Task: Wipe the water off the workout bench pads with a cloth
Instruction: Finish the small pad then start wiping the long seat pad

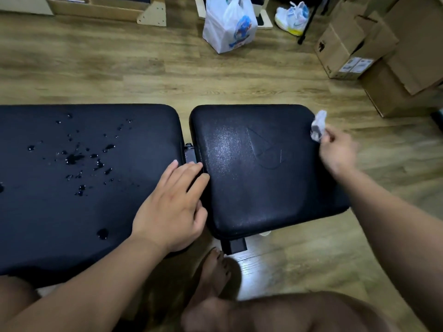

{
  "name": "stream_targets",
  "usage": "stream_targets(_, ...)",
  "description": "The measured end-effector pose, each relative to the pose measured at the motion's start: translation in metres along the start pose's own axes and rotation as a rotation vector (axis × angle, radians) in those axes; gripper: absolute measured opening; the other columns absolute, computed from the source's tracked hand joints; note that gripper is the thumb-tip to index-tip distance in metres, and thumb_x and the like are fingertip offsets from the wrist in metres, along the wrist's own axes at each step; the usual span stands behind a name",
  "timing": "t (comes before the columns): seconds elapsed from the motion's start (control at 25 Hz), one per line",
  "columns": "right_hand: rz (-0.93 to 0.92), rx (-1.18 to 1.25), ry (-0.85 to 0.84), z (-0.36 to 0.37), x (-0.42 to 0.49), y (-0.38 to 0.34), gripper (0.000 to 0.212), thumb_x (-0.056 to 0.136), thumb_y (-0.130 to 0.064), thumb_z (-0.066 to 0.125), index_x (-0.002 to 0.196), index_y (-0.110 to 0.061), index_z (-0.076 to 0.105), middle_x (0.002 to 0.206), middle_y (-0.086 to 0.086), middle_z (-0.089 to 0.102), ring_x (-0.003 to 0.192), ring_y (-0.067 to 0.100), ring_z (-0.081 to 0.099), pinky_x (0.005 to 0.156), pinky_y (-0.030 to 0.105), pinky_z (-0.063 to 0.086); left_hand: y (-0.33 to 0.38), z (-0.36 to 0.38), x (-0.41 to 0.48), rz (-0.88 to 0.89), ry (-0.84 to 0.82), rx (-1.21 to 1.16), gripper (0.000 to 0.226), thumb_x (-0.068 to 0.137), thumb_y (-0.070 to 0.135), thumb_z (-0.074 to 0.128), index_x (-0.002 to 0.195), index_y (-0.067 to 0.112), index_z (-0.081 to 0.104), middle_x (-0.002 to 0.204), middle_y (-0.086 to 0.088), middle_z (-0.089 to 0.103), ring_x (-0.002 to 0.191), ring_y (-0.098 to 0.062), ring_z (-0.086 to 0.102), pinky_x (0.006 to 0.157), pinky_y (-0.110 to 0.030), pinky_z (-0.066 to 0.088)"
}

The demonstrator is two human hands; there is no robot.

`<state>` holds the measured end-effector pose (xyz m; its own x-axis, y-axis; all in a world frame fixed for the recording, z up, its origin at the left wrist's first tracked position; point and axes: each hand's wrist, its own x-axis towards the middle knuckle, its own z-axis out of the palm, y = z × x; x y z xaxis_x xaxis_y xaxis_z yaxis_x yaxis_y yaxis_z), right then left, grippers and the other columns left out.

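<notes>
Your right hand (338, 152) pinches the crumpled cloth (318, 125) at the far right edge of the surface, over the short pad (263, 200). The water (74, 159) lies well left on the long pad (143, 130), beyond your left hand (172, 202), which rests flat across the gap.

Right hand (338, 152) pinches a crumpled cloth (318, 125) at the seat pad (263, 168) edge; left hand (172, 202) rests flat.

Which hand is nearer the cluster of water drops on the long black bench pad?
Left. The left hand rests on that long black bench pad, just right of the water drops. The right hand, pinching a crumpled white cloth, is at the short black pad's right edge.
</notes>
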<state>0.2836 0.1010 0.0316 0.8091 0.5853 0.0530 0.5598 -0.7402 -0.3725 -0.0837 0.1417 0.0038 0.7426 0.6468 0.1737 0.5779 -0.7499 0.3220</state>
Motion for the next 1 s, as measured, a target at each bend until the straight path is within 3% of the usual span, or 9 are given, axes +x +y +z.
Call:
stream_targets(0.16, -0.177, 0.147, 0.059, 0.028, -0.100, -0.050, 0.045, 0.081, -0.014, 0.041, 0.116, -0.009, 0.069, 0.131, 0.014, 0.062, 0.125, 0.032, 0.052, 0.112, 0.037, 0.035, 0.000, -0.003, 0.001, -0.004, -0.018, 0.009, 0.051, 0.082, 0.023, 0.050, 0.130, 0.007, 0.054, 0.140, -0.010, 0.051, 0.135, -0.025, 0.042, 0.120, -0.044, 0.020)
stream_targets(0.28, -0.536, 0.118, -0.014, 0.046, -0.198, -0.093, 0.041, 0.079, -0.015, 0.044, 0.110, -0.010, 0.071, 0.127, 0.013, 0.064, 0.122, 0.032, 0.054, 0.110, 0.040, 0.038, 0.002, -0.004, -0.002, -0.004, 0.011, -0.023, 0.048, 0.081, 0.023, 0.046, 0.125, 0.006, 0.053, 0.135, -0.011, 0.053, 0.131, -0.025, 0.043, 0.121, -0.040, 0.018)
stream_targets(0.36, -0.763, 0.099, -0.102, 0.036, -0.214, -0.073, 0.037, 0.080, -0.018, 0.046, 0.108, -0.012, 0.070, 0.125, 0.010, 0.064, 0.119, 0.030, 0.055, 0.107, 0.038, 0.041, 0.003, -0.007, -0.003, -0.014, 0.033, -0.055, 0.044, 0.080, 0.022, 0.044, 0.120, 0.005, 0.053, 0.129, -0.012, 0.055, 0.127, -0.023, 0.043, 0.122, -0.035, 0.015)
stream_targets(0.44, -0.709, 0.089, -0.073, 0.015, -0.182, -0.019, 0.037, 0.078, -0.019, 0.048, 0.106, -0.011, 0.071, 0.123, 0.011, 0.065, 0.115, 0.029, 0.057, 0.108, 0.029, 0.038, 0.003, -0.008, -0.001, -0.027, 0.018, -0.081, 0.045, 0.080, 0.020, 0.044, 0.121, 0.004, 0.053, 0.128, -0.010, 0.056, 0.126, -0.022, 0.043, 0.122, -0.033, 0.013)
stream_targets(0.56, -0.281, 0.056, 0.109, -0.027, -0.128, 0.056, 0.040, 0.076, -0.020, 0.046, 0.102, -0.007, 0.074, 0.119, 0.013, 0.068, 0.113, 0.026, 0.059, 0.102, 0.006, 0.027, 0.002, -0.007, 0.000, -0.014, 0.008, -0.068, 0.046, 0.080, 0.019, 0.045, 0.123, 0.005, 0.053, 0.127, -0.007, 0.056, 0.126, -0.022, 0.045, 0.122, -0.040, 0.018)
stream_targets(0.64, -0.149, 0.048, 0.167, -0.030, -0.117, 0.073, 0.038, 0.076, -0.015, 0.047, 0.100, -0.007, 0.075, 0.118, 0.011, 0.069, 0.112, 0.029, 0.061, 0.097, 0.005, 0.029, 0.000, -0.005, 0.000, -0.006, 0.014, -0.063, 0.047, 0.080, 0.019, 0.046, 0.124, 0.006, 0.054, 0.126, -0.006, 0.055, 0.125, -0.022, 0.046, 0.121, -0.041, 0.020)
stream_targets(0.76, -0.232, 0.129, 0.189, -0.017, -0.139, 0.039, 0.034, 0.072, -0.011, 0.047, 0.092, -0.010, 0.075, 0.110, 0.008, 0.071, 0.106, 0.029, 0.062, 0.098, 0.010, 0.033, 0.000, -0.006, 0.003, 0.009, 0.024, -0.074, 0.047, 0.080, 0.019, 0.047, 0.125, 0.005, 0.054, 0.125, -0.006, 0.055, 0.122, -0.023, 0.047, 0.121, -0.041, 0.020)
stream_targets(0.92, -0.511, 0.254, -0.032, 0.032, -0.229, -0.070, 0.025, 0.067, -0.012, 0.051, 0.082, -0.014, 0.071, 0.098, 0.000, 0.070, 0.094, 0.021, 0.056, 0.092, 0.028, 0.043, -0.003, 0.002, 0.001, 0.011, 0.038, -0.139, 0.044, 0.079, 0.014, 0.045, 0.122, 0.006, 0.054, 0.123, -0.007, 0.055, 0.119, -0.025, 0.048, 0.118, -0.038, 0.025)
stream_targets(1.0, -0.622, 0.278, -0.122, 0.034, -0.272, -0.102, 0.027, 0.072, -0.019, 0.049, 0.086, -0.015, 0.071, 0.096, -0.003, 0.070, 0.094, 0.021, 0.056, 0.089, 0.031, 0.045, 0.003, -0.020, -0.005, -0.082, 0.118, -0.315, 0.037, 0.080, 0.005, 0.046, 0.115, 0.008, 0.057, 0.119, -0.006, 0.057, 0.114, -0.020, 0.049, 0.106, -0.029, 0.035)
